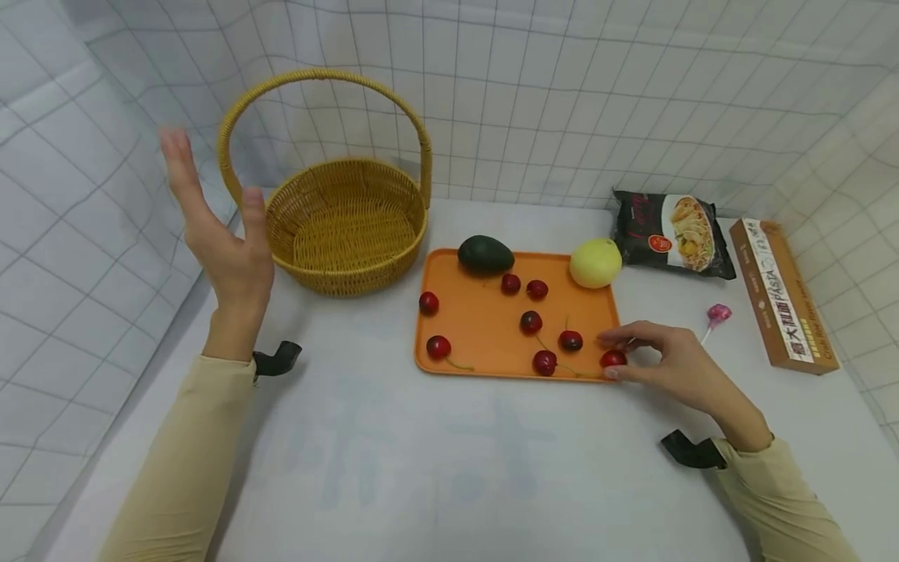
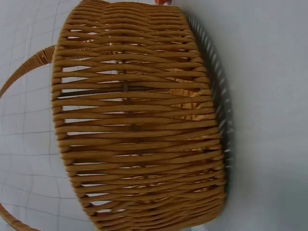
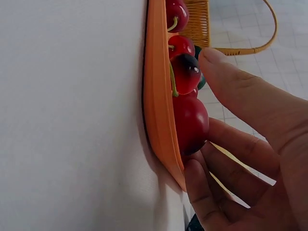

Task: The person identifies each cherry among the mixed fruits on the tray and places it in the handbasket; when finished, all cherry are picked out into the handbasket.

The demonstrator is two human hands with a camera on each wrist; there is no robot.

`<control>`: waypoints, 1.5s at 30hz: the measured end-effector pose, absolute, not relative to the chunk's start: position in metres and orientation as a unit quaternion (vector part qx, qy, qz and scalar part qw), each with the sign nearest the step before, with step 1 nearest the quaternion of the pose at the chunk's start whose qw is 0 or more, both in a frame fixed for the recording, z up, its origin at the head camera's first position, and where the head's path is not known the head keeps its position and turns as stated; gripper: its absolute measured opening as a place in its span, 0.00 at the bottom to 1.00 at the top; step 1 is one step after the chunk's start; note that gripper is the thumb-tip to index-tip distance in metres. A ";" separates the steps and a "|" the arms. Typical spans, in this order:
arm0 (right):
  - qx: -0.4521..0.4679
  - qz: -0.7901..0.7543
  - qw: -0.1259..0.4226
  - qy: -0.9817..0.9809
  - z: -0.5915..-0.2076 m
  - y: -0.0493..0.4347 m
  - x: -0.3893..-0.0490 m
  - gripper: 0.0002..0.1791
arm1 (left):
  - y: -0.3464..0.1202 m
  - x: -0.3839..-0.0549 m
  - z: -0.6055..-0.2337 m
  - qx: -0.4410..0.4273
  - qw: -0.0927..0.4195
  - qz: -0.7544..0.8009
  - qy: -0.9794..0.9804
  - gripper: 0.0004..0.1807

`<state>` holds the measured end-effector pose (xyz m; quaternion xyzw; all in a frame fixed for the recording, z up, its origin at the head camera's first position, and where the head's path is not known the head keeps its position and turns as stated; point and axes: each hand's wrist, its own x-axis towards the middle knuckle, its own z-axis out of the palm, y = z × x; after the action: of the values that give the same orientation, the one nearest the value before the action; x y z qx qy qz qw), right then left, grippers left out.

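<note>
My right hand (image 1: 670, 363) is at the right front corner of an orange tray (image 1: 485, 312). Its thumb and fingers stand around a red cherry (image 1: 613, 358). In the right wrist view, fingertips are close against this cherry (image 3: 191, 125), while the thumb (image 3: 236, 82) stays apart from it; whether they touch is hard to tell. Several more cherries, some with green stems, lie on the tray, such as a dark red cherry (image 1: 545, 362). My left hand (image 1: 232, 250) is raised with spread fingers, holding nothing, left of a wicker basket (image 1: 344, 269). The left wrist view shows the basket's woven side (image 2: 139, 120).
A dark green avocado-like fruit (image 1: 485, 255) and a yellow round fruit (image 1: 595, 263) sit along the tray's back edge. Behind and right are a black noodle packet (image 1: 674, 234), a pink lollipop (image 1: 718, 314) and a brown pasta box (image 1: 783, 293). The basket's tall handle (image 1: 316, 74) arches up.
</note>
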<state>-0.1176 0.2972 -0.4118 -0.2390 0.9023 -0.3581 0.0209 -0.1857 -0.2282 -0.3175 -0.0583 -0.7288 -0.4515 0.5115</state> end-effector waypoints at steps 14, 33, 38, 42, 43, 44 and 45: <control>-0.273 -0.309 0.016 0.911 -0.408 0.307 -0.115 0.26 | -0.279 -0.237 -0.399 0.054 0.214 -0.632 -0.743 0.34; -0.233 -0.331 -0.001 0.914 -0.407 0.296 -0.116 0.20 | -0.288 -0.237 -0.426 0.045 0.178 -0.787 -0.589 0.26; -0.232 -0.322 -0.016 0.918 -0.393 0.281 -0.128 0.20 | -0.287 -0.235 -0.428 0.046 0.176 -0.782 -0.597 0.26; -0.239 -0.318 -0.030 0.917 -0.376 0.261 -0.144 0.19 | -0.288 -0.234 -0.429 0.047 0.180 -0.784 -0.593 0.26; -0.238 -0.321 -0.031 0.916 -0.372 0.255 -0.149 0.19 | -0.288 -0.234 -0.430 0.049 0.182 -0.784 -0.592 0.26; -0.236 -0.327 -0.032 0.914 -0.369 0.248 -0.153 0.19 | -0.289 -0.235 -0.430 0.051 0.184 -0.784 -0.591 0.26; -0.235 -0.332 -0.031 0.913 -0.365 0.241 -0.157 0.19 | -0.289 -0.235 -0.431 0.052 0.185 -0.784 -0.591 0.26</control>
<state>-0.1572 0.2410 -0.3652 -0.2345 0.9129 -0.3325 -0.0314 -0.2350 -0.2888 -0.4308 0.0523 -0.5908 -0.7836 0.1849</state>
